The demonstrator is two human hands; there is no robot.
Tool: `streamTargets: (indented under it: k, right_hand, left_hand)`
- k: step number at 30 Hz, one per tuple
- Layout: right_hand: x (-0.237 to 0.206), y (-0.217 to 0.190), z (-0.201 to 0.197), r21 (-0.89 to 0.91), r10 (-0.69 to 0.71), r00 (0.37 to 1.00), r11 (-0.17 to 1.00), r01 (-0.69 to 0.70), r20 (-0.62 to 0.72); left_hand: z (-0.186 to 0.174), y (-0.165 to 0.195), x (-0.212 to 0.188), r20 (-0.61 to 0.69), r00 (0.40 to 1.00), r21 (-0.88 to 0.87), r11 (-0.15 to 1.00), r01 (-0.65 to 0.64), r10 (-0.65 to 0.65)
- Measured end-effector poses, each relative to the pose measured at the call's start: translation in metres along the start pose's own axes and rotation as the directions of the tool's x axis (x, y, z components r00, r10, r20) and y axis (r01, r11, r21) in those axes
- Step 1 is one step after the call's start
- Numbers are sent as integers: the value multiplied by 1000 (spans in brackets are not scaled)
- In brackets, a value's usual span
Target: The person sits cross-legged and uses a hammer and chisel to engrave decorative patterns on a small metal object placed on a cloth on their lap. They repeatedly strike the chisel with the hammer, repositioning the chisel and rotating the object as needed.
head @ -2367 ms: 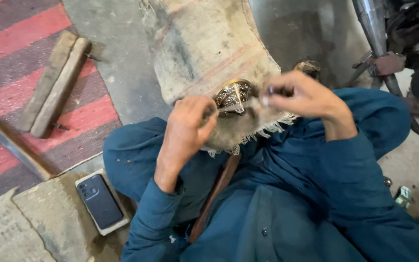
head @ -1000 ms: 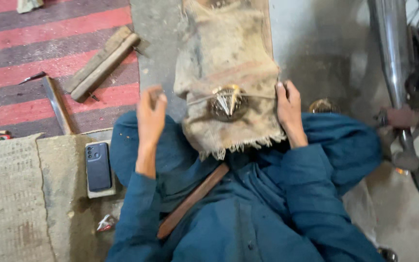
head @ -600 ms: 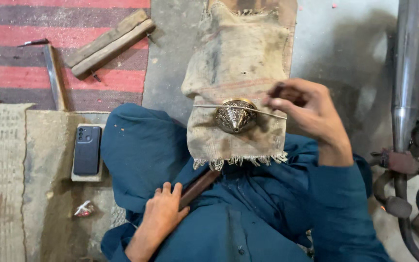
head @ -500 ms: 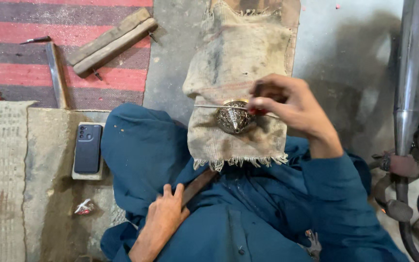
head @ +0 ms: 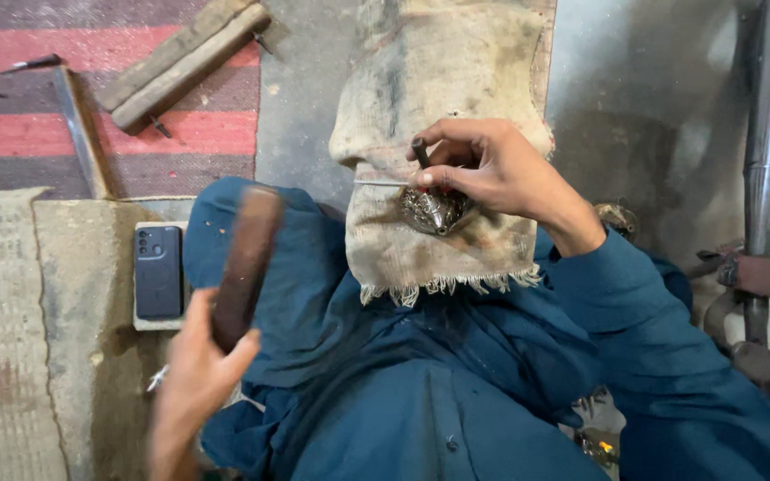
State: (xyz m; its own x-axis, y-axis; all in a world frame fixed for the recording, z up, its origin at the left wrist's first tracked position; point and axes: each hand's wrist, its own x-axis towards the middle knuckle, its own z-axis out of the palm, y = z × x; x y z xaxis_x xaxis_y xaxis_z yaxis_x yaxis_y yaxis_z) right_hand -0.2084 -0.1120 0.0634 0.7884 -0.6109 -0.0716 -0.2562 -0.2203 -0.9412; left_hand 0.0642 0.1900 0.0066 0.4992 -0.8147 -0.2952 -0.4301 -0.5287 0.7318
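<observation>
A small ornate metal piece (head: 434,210) rests on a worn burlap cloth (head: 438,107) draped over my knee. My right hand (head: 492,169) is closed on a short dark punch (head: 421,151), its tip set against the metal piece; a thin metal rod (head: 380,183) lies across the cloth beside it. My left hand (head: 193,379) grips a long brown wooden stick (head: 244,263), raised above my left thigh and blurred by motion.
A dark phone (head: 159,272) lies on the woven mat (head: 11,330) to my left. Two wooden blocks (head: 184,62) and a metal bar (head: 77,129) lie on the striped rug. A chrome exhaust pipe (head: 764,134) stands at the right.
My left hand has picked up the wooden stick from my lap and lifted it. My right hand has settled the punch onto the metal piece.
</observation>
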Motion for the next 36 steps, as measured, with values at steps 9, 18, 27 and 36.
streamTargets:
  k: [9,18,27,36]
  right_hand:
    - [-1,-4,1,-197,-38,999,980,35,-12]
    - [1,-2,1,-205,-67,998,977,62,-18]
    - [0,4,0,-209,-127,992,970,120,-19]
    - [2,5,0,-212,-79,997,974,77,-4]
  left_hand:
    - [72,43,40,44,971,-444,875,-193,237]
    - [50,74,79,112,971,-124,972,-198,212]
    - [32,98,97,26,858,-35,858,-513,514]
    - [22,112,102,86,829,92,824,-559,553]
